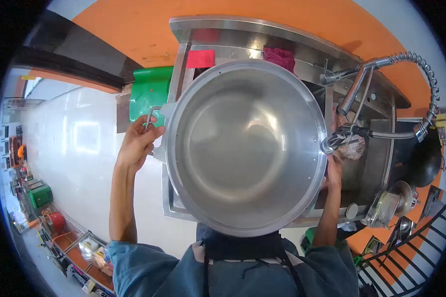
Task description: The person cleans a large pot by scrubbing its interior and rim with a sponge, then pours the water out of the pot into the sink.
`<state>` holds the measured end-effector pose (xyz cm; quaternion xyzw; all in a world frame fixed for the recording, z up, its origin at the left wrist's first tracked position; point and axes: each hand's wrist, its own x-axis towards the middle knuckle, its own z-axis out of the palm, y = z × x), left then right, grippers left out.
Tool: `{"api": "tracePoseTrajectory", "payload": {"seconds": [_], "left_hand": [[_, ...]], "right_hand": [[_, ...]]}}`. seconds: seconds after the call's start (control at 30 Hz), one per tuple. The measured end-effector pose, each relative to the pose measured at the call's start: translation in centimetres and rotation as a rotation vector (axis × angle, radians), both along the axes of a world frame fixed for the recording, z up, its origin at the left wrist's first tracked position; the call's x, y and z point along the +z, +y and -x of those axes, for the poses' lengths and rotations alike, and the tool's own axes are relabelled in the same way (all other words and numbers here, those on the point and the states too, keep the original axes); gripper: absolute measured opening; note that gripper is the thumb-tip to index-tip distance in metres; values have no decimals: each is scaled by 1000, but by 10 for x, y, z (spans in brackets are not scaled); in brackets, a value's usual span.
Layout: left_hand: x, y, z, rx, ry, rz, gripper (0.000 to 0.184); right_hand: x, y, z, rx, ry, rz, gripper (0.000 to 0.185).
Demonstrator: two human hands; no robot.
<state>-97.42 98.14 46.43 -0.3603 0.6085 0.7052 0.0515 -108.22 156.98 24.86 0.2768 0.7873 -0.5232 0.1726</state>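
Observation:
A large, round aluminium cooking pot [238, 153] fills the middle of the view, its open mouth facing me and its inside bare. My left hand [139, 139] is closed around the metal loop handle [152, 116] on the pot's left side. At the right side, my right hand [334, 171] grips the pot below its rim. The fingers there are mostly hidden by the pot, and so is any handle. Just above that hand, the spray head [333, 142] of a tap hangs over the pot's right rim.
Behind the pot runs a steel sink counter [366, 173]. A red cloth [201, 58] and a purple cloth [281, 58] lie along its back. The coiled tap hose [423, 64] arches at right, near a clear plastic bag [353, 147]. A green bin [151, 94] stands at left.

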Motion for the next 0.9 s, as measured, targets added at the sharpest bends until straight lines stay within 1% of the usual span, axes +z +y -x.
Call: {"api": "tracePoseTrajectory", "payload": {"seconds": [0.03,0.07,0.1,0.13,0.17,0.23,0.27,0.4,0.47,0.5,0.53,0.57,0.6,0.67,0.73,0.83,0.9], "left_hand": [[-8,2,2,-6,-16,15,34],[-17,4,4,-13,-32,31,36],[-26,5,6,-22,-46,48,37],[-35,5,7,-68,-55,82,39],[-45,7,8,-82,-75,117,38],[-62,9,11,-104,-118,196,35],[-71,9,11,-127,-116,245,37],[-111,4,10,-216,-98,457,46],[-119,3,13,-284,-133,624,49],[-123,1,14,-321,-148,706,50],[-130,1,15,-315,-92,760,56],[-134,-1,15,-355,-116,785,57],[-137,-4,15,-393,-142,811,58],[-139,-3,15,-439,-157,873,60],[-141,-1,16,-440,-165,901,59],[-139,5,19,-441,-210,865,60],[-138,4,21,-443,-227,876,61]], "right_hand": [[4,6,2,-5,9,2,53],[6,9,7,29,4,-67,55],[7,12,8,8,48,-84,55],[35,-12,8,-13,91,-103,55],[50,-26,8,-34,131,-121,55],[48,-26,11,-32,154,-73,54],[46,-27,13,-29,165,-48,53],[29,-21,15,59,191,-165,52],[19,-17,18,103,226,-250,52],[17,-14,18,81,201,-278,52],[36,-33,19,59,178,-307,51],[47,-43,21,38,158,-335,51],[20,-21,24,68,222,-281,51],[13,-21,25,64,255,-263,50],[11,-21,26,71,285,-209,49],[9,-16,34,151,197,-445,52],[10,-19,37,148,245,-373,55]]}}
